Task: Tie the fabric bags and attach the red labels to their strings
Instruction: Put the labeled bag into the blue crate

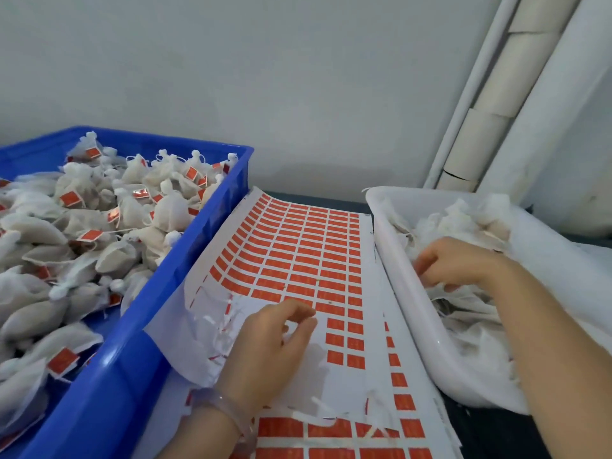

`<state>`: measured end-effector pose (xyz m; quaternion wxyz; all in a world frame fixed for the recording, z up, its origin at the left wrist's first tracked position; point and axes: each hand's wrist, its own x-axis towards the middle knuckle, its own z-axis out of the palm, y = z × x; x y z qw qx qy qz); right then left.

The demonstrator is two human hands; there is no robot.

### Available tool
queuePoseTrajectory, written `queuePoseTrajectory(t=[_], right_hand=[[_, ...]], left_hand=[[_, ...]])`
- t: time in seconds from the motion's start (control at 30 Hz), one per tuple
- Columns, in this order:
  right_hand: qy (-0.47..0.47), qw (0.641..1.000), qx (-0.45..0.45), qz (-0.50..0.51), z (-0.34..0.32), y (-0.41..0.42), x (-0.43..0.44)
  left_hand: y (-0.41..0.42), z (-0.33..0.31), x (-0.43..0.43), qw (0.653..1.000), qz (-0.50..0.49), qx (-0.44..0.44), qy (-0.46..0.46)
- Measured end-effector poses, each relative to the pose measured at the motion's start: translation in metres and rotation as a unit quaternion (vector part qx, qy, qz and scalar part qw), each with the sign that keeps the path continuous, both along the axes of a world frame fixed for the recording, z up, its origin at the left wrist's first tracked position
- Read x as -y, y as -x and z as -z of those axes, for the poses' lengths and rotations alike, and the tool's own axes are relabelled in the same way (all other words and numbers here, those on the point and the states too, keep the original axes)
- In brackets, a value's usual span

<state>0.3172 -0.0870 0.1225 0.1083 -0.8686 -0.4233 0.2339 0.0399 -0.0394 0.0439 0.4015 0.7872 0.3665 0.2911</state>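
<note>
Pale grey wall behind a dark worktop (318, 197), seen from the head camera. Left hand (275, 336): palm down on the label sheet (374, 293), fingers curled, thumb and forefinger tips drawn close at the near edge of the remaining red labels (298, 246); whether a label is pinched between them cannot be told. Clear bangle (225, 405) on the left wrist. Right hand (460, 263): knuckles up, fingers curled down into the untied fabric bags (463, 313), tips blurred and partly buried, so the grip cannot be told. Sheet lies down the middle of the worktop, its far left edge curling up against the blue crate (185, 260), its near left part stripped and torn; further sheets lie beneath it. Untied bags fill the white tub (397, 260) along the right edge. Blue crate at the left edge holds tied fabric bags (172, 210), many with a red label on the string. Cardboard tubes (490, 104) lean against the wall at the far right corner.
</note>
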Motion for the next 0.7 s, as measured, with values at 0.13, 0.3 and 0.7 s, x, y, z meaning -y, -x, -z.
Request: queuePoseTrajectory(t=[0.13,0.3,0.7], right_hand=[[0.121,0.99,0.055,-0.048,-0.002,-0.002,0.003],[0.173,0.981,0.075,-0.037,-0.012,-0.008,0.017],[-0.007,0.987,0.158,-0.029,-0.015,-0.013,0.037]], left_hand=[[0.002,0.0,-0.002,1.0,-0.011,0.023,-0.017],[0.002,0.001,-0.002,0.999,-0.006,0.033,-0.021],[0.002,0.001,0.0,0.998,-0.004,0.04,-0.041]])
